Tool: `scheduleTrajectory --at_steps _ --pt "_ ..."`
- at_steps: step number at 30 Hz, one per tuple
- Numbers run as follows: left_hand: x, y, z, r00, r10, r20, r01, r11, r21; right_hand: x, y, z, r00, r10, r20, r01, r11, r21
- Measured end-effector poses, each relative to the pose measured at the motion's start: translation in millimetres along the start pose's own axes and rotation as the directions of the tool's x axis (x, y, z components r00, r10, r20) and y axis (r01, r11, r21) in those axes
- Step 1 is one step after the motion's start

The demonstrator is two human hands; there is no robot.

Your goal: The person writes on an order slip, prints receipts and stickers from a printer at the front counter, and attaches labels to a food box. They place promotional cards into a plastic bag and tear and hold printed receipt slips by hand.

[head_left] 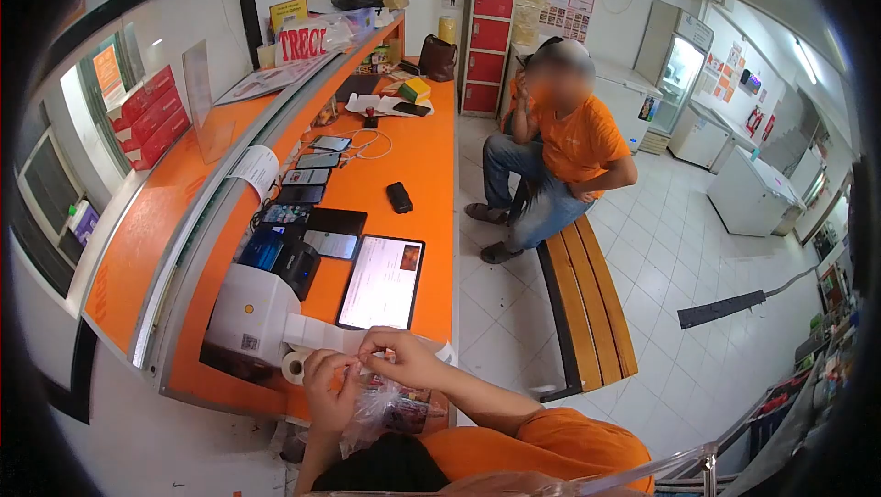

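Both hands meet at the near end of the orange counter, over a clear plastic bag (pixel 374 402). My left hand (pixel 330 389) is closed, its fingertips pinching the gathered top of the bag. Fingers of my right hand (pixel 396 357) are pinched on the same gathered plastic, touching the left fingertips. Below the hands the bag hangs in folds; dark and reddish items show through it, too blurred to name. Just left of my left hand lies a white paper roll (pixel 294 368), beside a white label printer (pixel 246 318) with a paper strip coming out.
A tablet (pixel 383 281) with a lit screen lies ahead on the counter (pixel 422 194). Several phones (pixel 313 160) line its left side, near a black card-sized device (pixel 398 197). A person in an orange shirt (pixel 578 144) sits on a wooden bench (pixel 587 304) to the right.
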State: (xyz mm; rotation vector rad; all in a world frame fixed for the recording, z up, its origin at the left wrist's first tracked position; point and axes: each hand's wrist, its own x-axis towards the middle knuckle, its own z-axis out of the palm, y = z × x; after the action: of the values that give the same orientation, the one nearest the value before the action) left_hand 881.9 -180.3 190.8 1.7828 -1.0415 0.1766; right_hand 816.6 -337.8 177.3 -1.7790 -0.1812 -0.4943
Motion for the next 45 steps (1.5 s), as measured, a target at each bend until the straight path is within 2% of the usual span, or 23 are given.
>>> scheduleTrajectory --at_steps 1,4,6,10,13,16,22,25,28,31,32,36,39,43,45 --pt "-0.8 0.7 -0.5 1.0 0.009 -0.004 -0.009 1.0 0.026 0.1 0.3 0.6 1.0 0.007 0.003 -0.007 1.0 0.005" --pt "-0.6 4.0 -1.6 0.998 0.063 -0.016 -0.061 0.993 0.102 -1.2 -4.5 0.2 0.986 0.16 0.054 -0.165 0.981 0.105" --pt "1.7 5.7 -3.1 0.991 0.134 -0.022 -0.129 0.98 0.148 -1.6 -0.1 1.3 0.982 0.179 0.062 -0.185 0.977 0.103" --pt "-0.2 1.4 -4.3 0.991 0.137 -0.009 -0.134 0.981 0.144 -1.9 6.1 3.3 0.973 0.216 0.083 -0.227 0.961 0.159" --pt "-1.3 1.5 -4.4 0.993 0.119 -0.006 -0.118 0.985 0.123 -2.5 15.6 9.5 0.98 0.19 0.054 -0.197 0.941 0.276" --pt "-1.5 0.6 -5.3 0.992 0.128 -0.01 -0.126 0.982 0.138 -1.4 20.1 9.7 0.949 0.29 0.123 -0.314 0.899 0.304" --pt "-1.8 -2.2 -8.4 0.989 0.149 0.001 -0.147 0.976 0.161 1.8 33.1 15.4 0.956 0.254 0.144 -0.289 0.891 0.349" --pt "-2.3 0.3 -11.1 0.996 0.087 -0.02 -0.084 0.989 0.12 3.3 26.2 16.6 0.983 0.137 0.125 -0.177 0.898 0.402" --pt "-2.3 3.1 -15.6 0.999 0.023 -0.024 -0.021 0.997 0.08 3.7 14.6 14.1 0.985 0.135 0.111 -0.162 0.944 0.288" --pt "-4.9 -4.3 -14.8 0.999 0.039 -0.029 -0.037 0.998 0.058 4.9 10.5 12.2 0.995 0.035 0.096 -0.046 0.992 0.116" --pt "-6.3 -8.3 -14.1 0.999 0.04 -0.025 -0.039 0.999 0.032 4.1 7.2 11.3 0.992 0.066 0.107 -0.074 0.995 0.065" --pt "-6.6 -9.5 -17.4 0.999 0.027 0.033 -0.027 1.0 0.003 5.9 8.4 11.2 0.96 0.224 0.167 -0.241 0.967 0.086" --pt "-6.8 -11.1 -16.4 0.999 0.041 0.028 -0.041 0.999 -0.009 5.0 15.3 14.7 0.946 0.276 0.17 -0.31 0.922 0.23" --pt "-4.7 -9.3 -15.9 0.998 0.059 0.001 -0.059 0.998 -0.001 5.4 8.0 17.0 0.997 0.062 0.053 -0.07 0.981 0.182" --pt "-2.4 -5.4 -14.3 0.996 0.084 -0.04 -0.083 0.996 0.034 4.8 11.9 18.8 0.999 0.034 0.035 -0.039 0.985 0.17"
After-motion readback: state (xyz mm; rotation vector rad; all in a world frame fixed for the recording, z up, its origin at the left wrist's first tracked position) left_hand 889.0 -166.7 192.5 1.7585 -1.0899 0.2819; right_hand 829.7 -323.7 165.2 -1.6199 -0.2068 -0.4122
